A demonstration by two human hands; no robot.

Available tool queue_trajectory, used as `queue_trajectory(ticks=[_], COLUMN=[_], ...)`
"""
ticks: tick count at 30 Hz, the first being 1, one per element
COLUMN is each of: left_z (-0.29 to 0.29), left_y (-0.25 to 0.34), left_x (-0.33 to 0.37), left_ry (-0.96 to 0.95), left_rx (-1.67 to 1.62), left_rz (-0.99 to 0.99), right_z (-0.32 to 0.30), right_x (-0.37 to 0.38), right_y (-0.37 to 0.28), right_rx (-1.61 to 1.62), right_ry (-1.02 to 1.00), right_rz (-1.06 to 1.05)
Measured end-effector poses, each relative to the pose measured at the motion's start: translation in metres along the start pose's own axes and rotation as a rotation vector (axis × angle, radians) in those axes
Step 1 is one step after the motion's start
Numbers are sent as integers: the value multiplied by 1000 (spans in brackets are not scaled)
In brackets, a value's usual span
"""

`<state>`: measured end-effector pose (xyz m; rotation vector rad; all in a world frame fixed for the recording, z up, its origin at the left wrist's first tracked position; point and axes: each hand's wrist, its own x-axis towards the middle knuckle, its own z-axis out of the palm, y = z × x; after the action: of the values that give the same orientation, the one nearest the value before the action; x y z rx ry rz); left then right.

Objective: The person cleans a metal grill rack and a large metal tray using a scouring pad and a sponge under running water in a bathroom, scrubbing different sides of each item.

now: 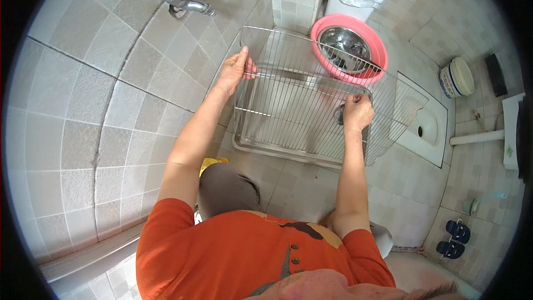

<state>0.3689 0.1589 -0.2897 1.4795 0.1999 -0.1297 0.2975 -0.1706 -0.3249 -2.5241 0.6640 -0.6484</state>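
A wire rack is held at a tilt over a rectangular metal tray on the floor. My left hand is closed on the rack's left side, thumb up. Toward the rack's right part, my right hand is closed with its fingertips at the wires. A dark, round, scourer-like thing shows just left of my right hand, behind the wires; whether the hand touches it is hard to tell.
Beyond the rack stands a pink basin with a metal bowl inside. A lined white bin is behind it. A squat toilet lies right. A tap juts from the left wall. Dark slippers are lower right.
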Motion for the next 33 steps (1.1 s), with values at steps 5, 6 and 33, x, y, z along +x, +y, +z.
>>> queue_trajectory(ticks=[5, 6, 33], left_z=[-11, -16, -24], left_y=[-24, -33, 231], left_x=[20, 25, -30], left_ry=[110, 112, 532], left_rx=[131, 135, 1685], left_rz=[39, 37, 1327], right_z=[21, 25, 71], right_x=[8, 7, 20], right_y=[-9, -14, -33], right_rx=[-14, -20, 272], right_ry=[110, 158, 139], right_rz=[-114, -185, -321])
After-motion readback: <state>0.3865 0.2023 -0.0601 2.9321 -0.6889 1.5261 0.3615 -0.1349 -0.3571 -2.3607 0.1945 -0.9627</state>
